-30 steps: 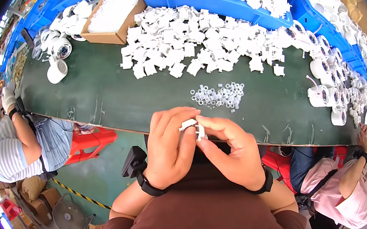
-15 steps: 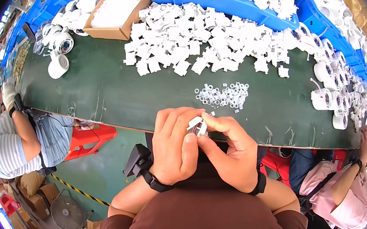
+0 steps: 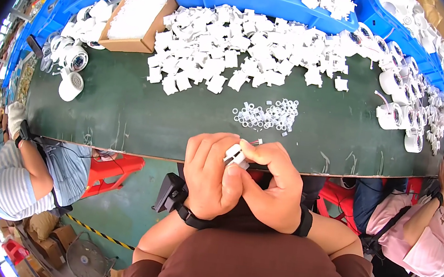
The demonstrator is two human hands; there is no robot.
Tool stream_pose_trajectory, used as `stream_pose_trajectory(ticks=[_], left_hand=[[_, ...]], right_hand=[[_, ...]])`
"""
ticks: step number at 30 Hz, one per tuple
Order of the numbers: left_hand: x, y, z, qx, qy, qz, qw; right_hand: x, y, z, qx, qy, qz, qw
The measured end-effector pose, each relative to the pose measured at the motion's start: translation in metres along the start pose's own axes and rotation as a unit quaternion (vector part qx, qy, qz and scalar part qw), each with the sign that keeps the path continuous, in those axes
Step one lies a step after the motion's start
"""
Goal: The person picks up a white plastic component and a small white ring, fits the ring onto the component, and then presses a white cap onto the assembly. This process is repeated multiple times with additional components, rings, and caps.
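White plastic piece, in the head view, sits clamped between the fingertips of the left hand and right hand at the green table's near edge; a thin wire lead pokes out beside it; this piece appears midway, its inside hidden; heaped white parts and small rings lie loose beyond.
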State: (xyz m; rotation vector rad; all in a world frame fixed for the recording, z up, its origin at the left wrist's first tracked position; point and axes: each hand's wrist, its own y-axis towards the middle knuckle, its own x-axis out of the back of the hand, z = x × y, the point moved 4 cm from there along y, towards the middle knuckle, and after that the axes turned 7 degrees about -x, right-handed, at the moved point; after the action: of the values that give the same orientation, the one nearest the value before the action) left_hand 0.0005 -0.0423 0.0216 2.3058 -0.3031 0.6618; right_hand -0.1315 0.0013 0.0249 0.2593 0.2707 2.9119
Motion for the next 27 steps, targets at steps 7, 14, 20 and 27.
stream_pose_trajectory(ticks=[7,14,20,27], left_hand=[[0.0022,0.0004,-0.0003,0.011,0.021,-0.019,1.0],[-0.0003,-0.0018,0.0005,0.009,0.027,-0.035,0.999],[0.0017,-0.0024,0.002,-0.006,0.026,-0.059,0.998],[0.0007,-0.0027,0.0019,-0.01,0.02,-0.053,0.998]], right_hand=[[0.0025,0.0083,0.0098,0.045,-0.036,0.015,0.998],[-0.0027,0.0008,0.0003,0.014,0.009,-0.009,1.0],[-0.0009,0.0048,0.0066,0.052,-0.01,0.011,0.999],[0.0014,0.0064,0.01,0.064,-0.029,0.014,0.997]])
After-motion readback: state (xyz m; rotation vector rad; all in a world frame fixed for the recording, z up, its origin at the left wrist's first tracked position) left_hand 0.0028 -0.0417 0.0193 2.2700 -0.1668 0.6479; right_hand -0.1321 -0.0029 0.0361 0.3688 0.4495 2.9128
